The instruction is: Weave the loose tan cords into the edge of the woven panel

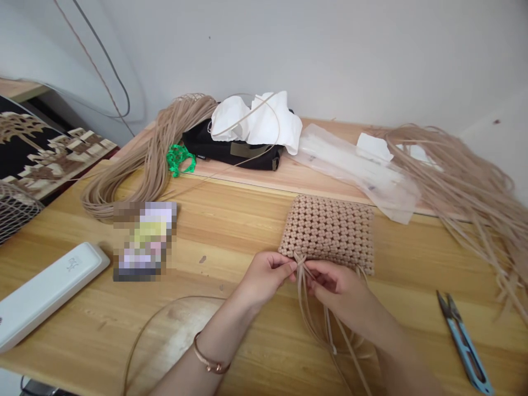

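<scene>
A tan woven panel (330, 228) of knotted cord lies on the table, its near edge facing me. Several loose cords (305, 300) hang from that edge toward me. At the panel's near left corner, my left hand (274, 272) pinches the cords between thumb and fingers where they cross. Just right of it, my right hand (336, 283) has its fingers curled around a cord from the same spot. The fingertips of both hands nearly meet. Part of the right hand's grip is hidden by its own fingers.
Blue thread snips (466, 344) lie at the right. Cord bundles rest at the back left (136, 159) and right (466, 170). Between them are a black pouch (239, 154), white paper (274, 121) and a plastic bag (355, 170). A white case (53, 294) sits left, near a pixelated object (146, 242).
</scene>
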A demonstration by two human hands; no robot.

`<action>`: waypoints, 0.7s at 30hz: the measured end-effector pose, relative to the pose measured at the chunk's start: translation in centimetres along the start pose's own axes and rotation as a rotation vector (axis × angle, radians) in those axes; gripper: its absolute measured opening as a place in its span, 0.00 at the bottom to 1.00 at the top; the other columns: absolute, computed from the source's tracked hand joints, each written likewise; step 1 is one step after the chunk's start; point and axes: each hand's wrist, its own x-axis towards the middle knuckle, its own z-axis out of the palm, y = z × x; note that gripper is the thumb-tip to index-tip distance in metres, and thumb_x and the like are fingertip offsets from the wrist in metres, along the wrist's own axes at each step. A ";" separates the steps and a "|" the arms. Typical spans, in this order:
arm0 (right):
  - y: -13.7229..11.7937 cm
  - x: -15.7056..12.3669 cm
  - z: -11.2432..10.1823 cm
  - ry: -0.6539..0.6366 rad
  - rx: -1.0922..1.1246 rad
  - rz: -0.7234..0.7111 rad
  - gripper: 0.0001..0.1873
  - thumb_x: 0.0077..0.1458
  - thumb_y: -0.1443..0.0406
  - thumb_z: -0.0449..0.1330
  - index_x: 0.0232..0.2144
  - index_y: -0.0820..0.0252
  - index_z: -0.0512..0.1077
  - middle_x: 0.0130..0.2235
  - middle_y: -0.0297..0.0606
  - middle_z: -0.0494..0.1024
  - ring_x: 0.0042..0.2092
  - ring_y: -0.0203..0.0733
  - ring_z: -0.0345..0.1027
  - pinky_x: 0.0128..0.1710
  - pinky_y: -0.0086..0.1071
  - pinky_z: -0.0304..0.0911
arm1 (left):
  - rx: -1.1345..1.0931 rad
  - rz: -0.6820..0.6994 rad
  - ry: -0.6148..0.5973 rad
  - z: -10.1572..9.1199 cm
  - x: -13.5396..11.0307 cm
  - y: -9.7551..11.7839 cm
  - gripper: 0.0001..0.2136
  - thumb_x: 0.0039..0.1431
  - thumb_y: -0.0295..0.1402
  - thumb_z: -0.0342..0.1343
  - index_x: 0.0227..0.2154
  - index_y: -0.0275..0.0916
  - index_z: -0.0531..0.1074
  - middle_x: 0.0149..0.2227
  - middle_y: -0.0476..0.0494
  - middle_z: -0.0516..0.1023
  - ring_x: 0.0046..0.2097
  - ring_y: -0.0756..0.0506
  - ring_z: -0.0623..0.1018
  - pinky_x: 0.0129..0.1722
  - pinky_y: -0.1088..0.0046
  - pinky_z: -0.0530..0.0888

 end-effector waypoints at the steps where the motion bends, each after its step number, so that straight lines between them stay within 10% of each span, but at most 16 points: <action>1: 0.0 -0.1 0.2 0.018 -0.027 0.005 0.18 0.45 0.72 0.50 0.38 0.56 0.72 0.29 0.34 0.74 0.30 0.39 0.66 0.30 0.31 0.60 | 0.001 -0.001 -0.001 0.0 0.0 0.0 0.12 0.40 0.39 0.58 0.15 0.34 0.69 0.12 0.54 0.61 0.17 0.57 0.54 0.19 0.78 0.50; 14: -0.6 0.3 1.7 0.175 0.226 0.086 0.12 0.49 0.60 0.54 0.28 0.59 0.73 0.27 0.34 0.74 0.31 0.38 0.65 0.32 0.29 0.59 | -0.060 -0.058 -0.022 -0.2 0.1 0.1 0.11 0.39 0.36 0.59 0.19 0.32 0.69 0.18 0.51 0.68 0.16 0.58 0.60 0.15 0.80 0.50; 21: 0.4 0.9 2.8 0.286 0.504 0.196 0.11 0.41 0.58 0.61 0.22 0.62 0.73 0.15 0.30 0.65 0.18 0.30 0.52 0.15 0.25 0.45 | -0.066 -0.042 0.002 0.0 0.0 0.1 0.09 0.39 0.35 0.59 0.19 0.32 0.68 0.19 0.51 0.69 0.17 0.57 0.64 0.14 0.82 0.54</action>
